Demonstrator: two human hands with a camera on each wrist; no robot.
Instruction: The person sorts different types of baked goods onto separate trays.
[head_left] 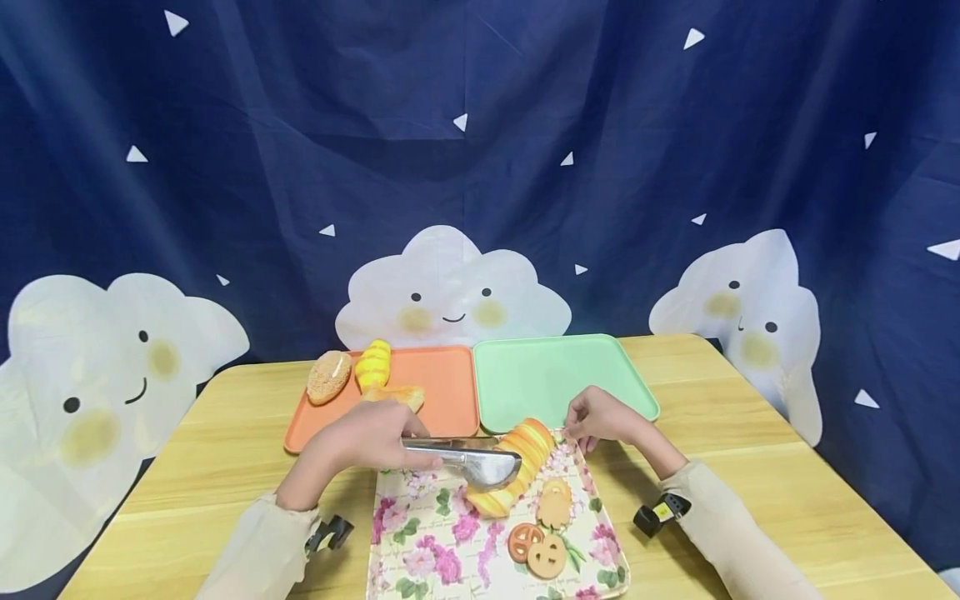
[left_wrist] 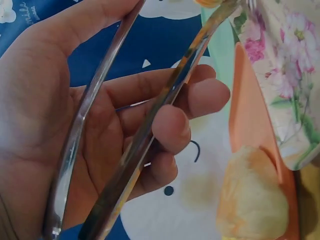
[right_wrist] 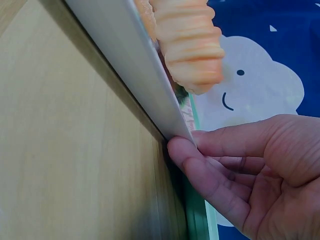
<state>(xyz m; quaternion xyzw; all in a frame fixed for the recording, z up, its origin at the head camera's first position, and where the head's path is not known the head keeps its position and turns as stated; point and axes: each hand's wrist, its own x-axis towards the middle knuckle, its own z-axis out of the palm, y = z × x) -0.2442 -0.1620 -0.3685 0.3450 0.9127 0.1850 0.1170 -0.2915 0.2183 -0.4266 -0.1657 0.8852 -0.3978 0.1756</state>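
My left hand (head_left: 371,435) holds metal tongs (head_left: 468,463), its fingers curled round one arm of them in the left wrist view. The broad end of the tongs lies over a long ridged toy bread roll (head_left: 534,446) on the floral tray (head_left: 442,533); whether they squeeze it I cannot tell. My right hand (head_left: 603,417) pinches the tray's far right corner between thumb and fingers, as the right wrist view shows. Beside the roll on the tray are a pineapple-shaped toy biscuit (head_left: 554,503), a brown pretzel-like biscuit (head_left: 523,542) and a round biscuit with holes (head_left: 547,557).
Behind the floral tray, an orange tray (head_left: 442,375) holds a seeded bun (head_left: 328,377), a yellow ridged roll (head_left: 373,365) and another bread piece (head_left: 401,395) partly behind my left hand. A green tray (head_left: 555,375) adjoins it on the right. A dark blue curtain (head_left: 510,192) hangs behind the table.
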